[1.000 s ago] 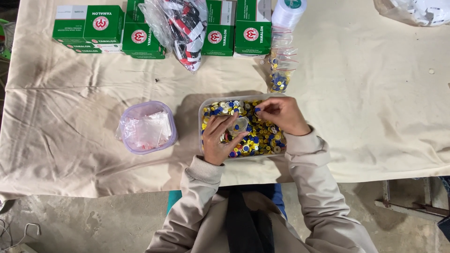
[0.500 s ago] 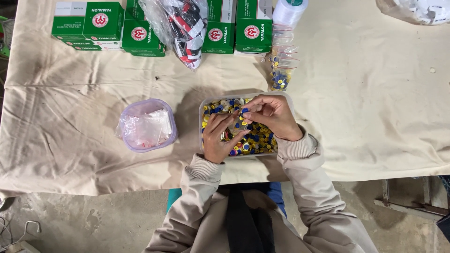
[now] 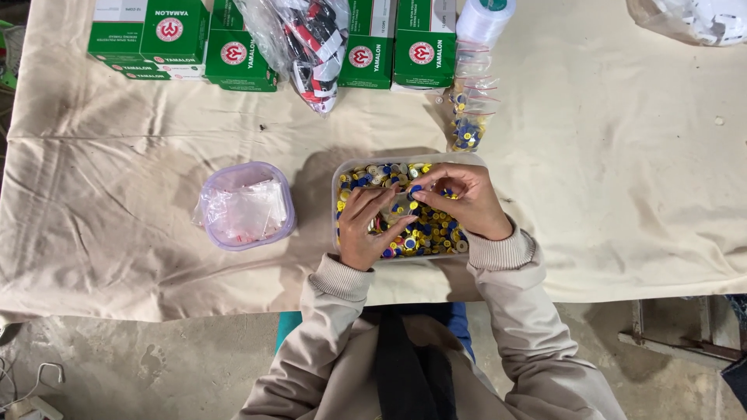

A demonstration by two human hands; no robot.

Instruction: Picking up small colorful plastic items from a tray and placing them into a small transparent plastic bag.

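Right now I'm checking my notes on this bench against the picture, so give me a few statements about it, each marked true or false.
1. Both hands are over the clear tray of small blue and yellow pieces. True: the left hand and right hand meet above it.
2. The purple-rimmed tub holds blue and yellow pieces. False: it holds clear, whitish plastic bags.
3. Green boxes stand along the far edge of the table. True.
4. The table is bare wood. False: a beige cloth covers it.
5. A small clear bag with a few blue and yellow pieces lies beyond the tray. True.
6. The person wears short sleeves. False: long beige sleeves with ribbed cuffs.
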